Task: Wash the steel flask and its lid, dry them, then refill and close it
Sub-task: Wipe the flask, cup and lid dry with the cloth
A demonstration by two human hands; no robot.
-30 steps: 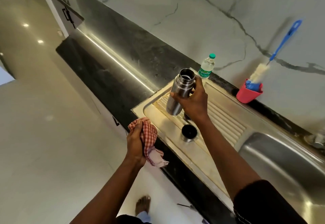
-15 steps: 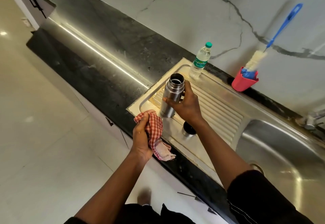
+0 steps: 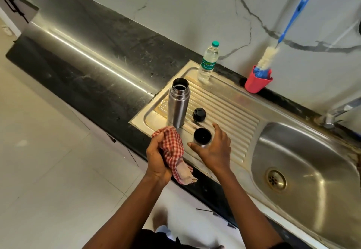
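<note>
The flask [image 3: 178, 104] is standing open on the draining board [image 3: 224, 100] (stopper [image 3: 199, 114] just right). The left grip [image 3: 156, 158] is clutching a checked cloth [image 3: 172, 147]; the right grip [image 3: 214, 149] is hovering open around the cap [image 3: 202, 137].

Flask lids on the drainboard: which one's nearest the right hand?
The steel cup lid, black-lined mouth up, between thumb and fingers of the right hand. The all-black stopper sits farther back, beside the upright flask.
</note>
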